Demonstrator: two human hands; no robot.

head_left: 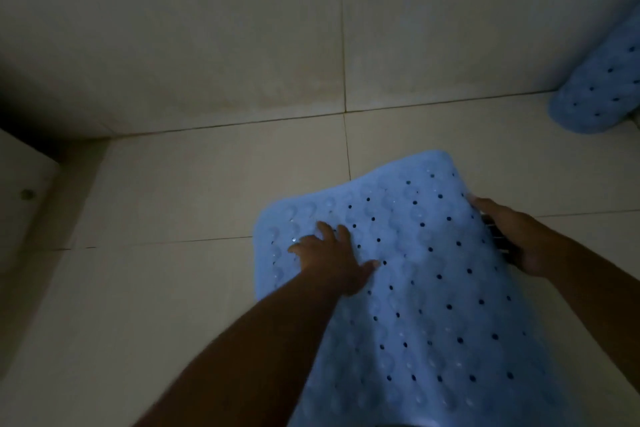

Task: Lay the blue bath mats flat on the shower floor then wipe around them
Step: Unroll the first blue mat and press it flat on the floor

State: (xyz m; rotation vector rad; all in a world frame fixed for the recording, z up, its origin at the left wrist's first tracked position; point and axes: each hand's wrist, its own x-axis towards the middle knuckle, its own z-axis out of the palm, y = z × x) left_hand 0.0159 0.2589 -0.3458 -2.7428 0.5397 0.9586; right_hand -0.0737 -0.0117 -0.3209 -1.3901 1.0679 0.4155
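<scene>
Blue bath mat is being flattened on the shower floor by the spread left hand and the edge-gripping right hand, while the second mat is leaning in the far right corner, wiping pending.

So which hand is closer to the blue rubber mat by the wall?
Right. The right hand sits below the blue rubber wall mat, at the nearer blue mat's edge; the left hand presses farther left.
</scene>
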